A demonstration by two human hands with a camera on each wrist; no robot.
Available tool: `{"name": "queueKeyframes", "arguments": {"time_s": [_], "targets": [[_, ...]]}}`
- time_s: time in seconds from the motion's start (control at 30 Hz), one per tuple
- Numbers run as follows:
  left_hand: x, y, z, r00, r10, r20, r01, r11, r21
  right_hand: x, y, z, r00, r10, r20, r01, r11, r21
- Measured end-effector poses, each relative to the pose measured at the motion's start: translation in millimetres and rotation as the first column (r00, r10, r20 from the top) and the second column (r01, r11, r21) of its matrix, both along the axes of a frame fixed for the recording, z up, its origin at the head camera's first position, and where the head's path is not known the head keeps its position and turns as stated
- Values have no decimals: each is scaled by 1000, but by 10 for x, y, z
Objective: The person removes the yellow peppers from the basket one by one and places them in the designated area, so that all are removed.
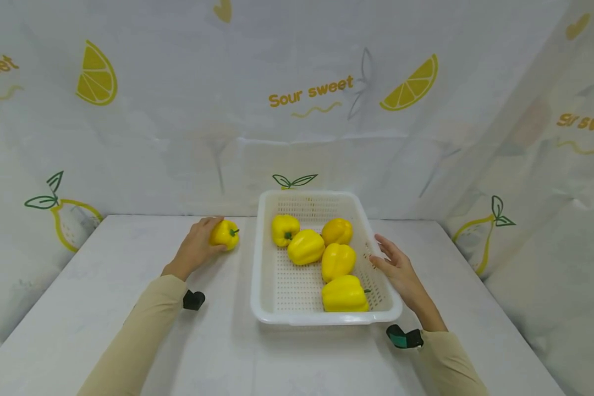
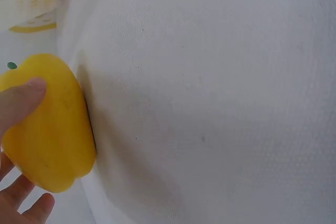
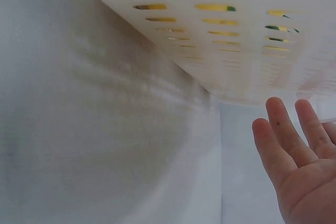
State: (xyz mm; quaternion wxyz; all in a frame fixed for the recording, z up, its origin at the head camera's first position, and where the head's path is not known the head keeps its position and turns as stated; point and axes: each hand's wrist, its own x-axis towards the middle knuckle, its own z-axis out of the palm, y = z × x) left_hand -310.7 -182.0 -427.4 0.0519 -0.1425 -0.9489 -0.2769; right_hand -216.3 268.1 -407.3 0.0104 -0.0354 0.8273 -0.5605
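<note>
My left hand (image 1: 196, 246) holds a yellow bell pepper (image 1: 225, 235) at the table's back left, its green stem facing the basket. In the left wrist view the thumb lies on one side of that pepper (image 2: 52, 124) and the fingers come round the other. To the right stands a white perforated plastic basket (image 1: 326, 318) with several yellow bell peppers (image 1: 306, 247) in it. Beside the basket's right rim is my right hand (image 1: 400, 271), its thumb at the rim. The right wrist view shows its fingers (image 3: 281, 124) fairly straight outside the basket wall (image 3: 241, 66).
A white cloth-covered table (image 1: 218, 352) lies under everything. Behind it hangs a white curtain (image 1: 178, 110) printed with lemons and lettering. Dark wrist straps show near the left cuff (image 1: 194, 300) and the right cuff (image 1: 404, 336).
</note>
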Motion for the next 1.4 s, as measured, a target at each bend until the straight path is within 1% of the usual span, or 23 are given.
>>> {"name": "queueKeyframes", "arguments": {"time_s": [0.1, 0.2, 0.37, 0.43, 0.6, 0.87, 1.13, 1.4], "targets": [[-1, 5, -2, 1000, -15, 14, 15, 1000, 15, 7, -5, -1, 1000, 3, -2, -3, 1000, -5], [4, 9, 3, 1000, -25, 12, 24, 999, 24, 4, -10, 0, 1000, 4, -5, -4, 1000, -10], [16, 17, 12, 1000, -7, 9, 7, 1000, 12, -2, -18, 5, 1000, 1, -13, -2, 1000, -10], [18, 19, 14, 1000, -1, -1, 1, 1000, 10, -3, -19, 8, 1000, 1, -15, -1, 1000, -8], [27, 23, 22, 999, -4, -50, 5, 1000, 9, -7, -15, 8, 1000, -3, -20, 3, 1000, -7], [37, 28, 33, 999, 3, -46, -2, 1000, 15, 0, -17, 5, 1000, 0, -16, 0, 1000, -6], [44, 54, 50, 997, 13, -76, -10, 999, 36, -2, -14, 5, 1000, -4, -17, 4, 1000, -6], [60, 85, 89, 996, 2, -93, 3, 999, 54, -2, -6, 6, 1000, 1, -22, -1, 1000, 2]]}}
